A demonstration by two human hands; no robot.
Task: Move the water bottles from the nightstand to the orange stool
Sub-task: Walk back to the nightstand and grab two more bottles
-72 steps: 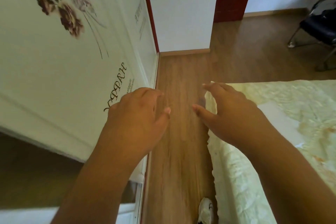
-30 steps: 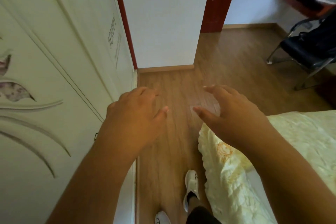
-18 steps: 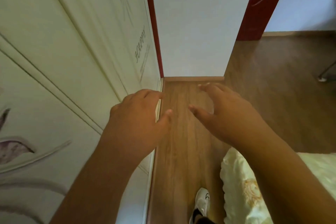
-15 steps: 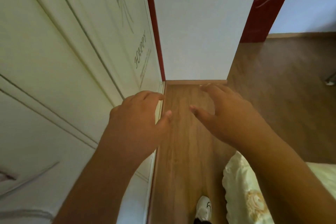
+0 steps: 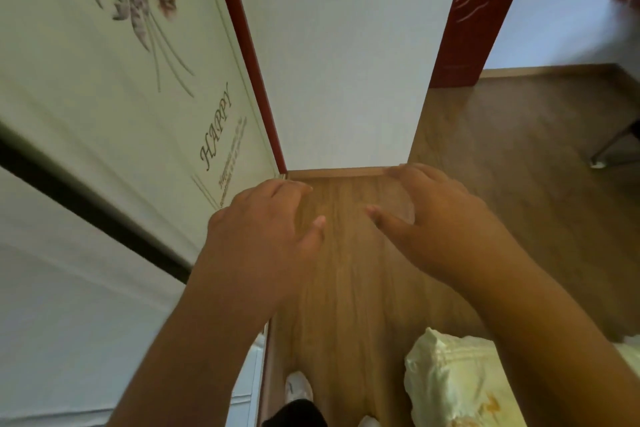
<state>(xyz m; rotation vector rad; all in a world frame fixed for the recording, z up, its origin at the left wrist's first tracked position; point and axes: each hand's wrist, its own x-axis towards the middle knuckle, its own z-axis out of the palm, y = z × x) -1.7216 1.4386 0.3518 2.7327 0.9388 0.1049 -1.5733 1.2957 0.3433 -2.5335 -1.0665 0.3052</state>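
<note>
No water bottle, nightstand or orange stool is in view. My left hand (image 5: 266, 229) and my right hand (image 5: 440, 222) are held out in front of me over the wooden floor (image 5: 349, 288), palms down. The fingers of both are loosely spread and slightly bent, and neither hand holds anything. About a hand's width separates them.
A cream wardrobe door (image 5: 114, 87) with a flower print runs along the left. A white wall (image 5: 343, 55) with a red door frame (image 5: 464, 14) stands ahead. The bed's yellow cover corner (image 5: 453, 381) is at the lower right. A chair leg (image 5: 609, 146) shows at far right. My white shoe (image 5: 298, 388) is below.
I have walked forward along the gap between wardrobe and bed; the bed corner has dropped lower in view and the wall ahead is closer. Both hands stay out in front, holding nothing.
</note>
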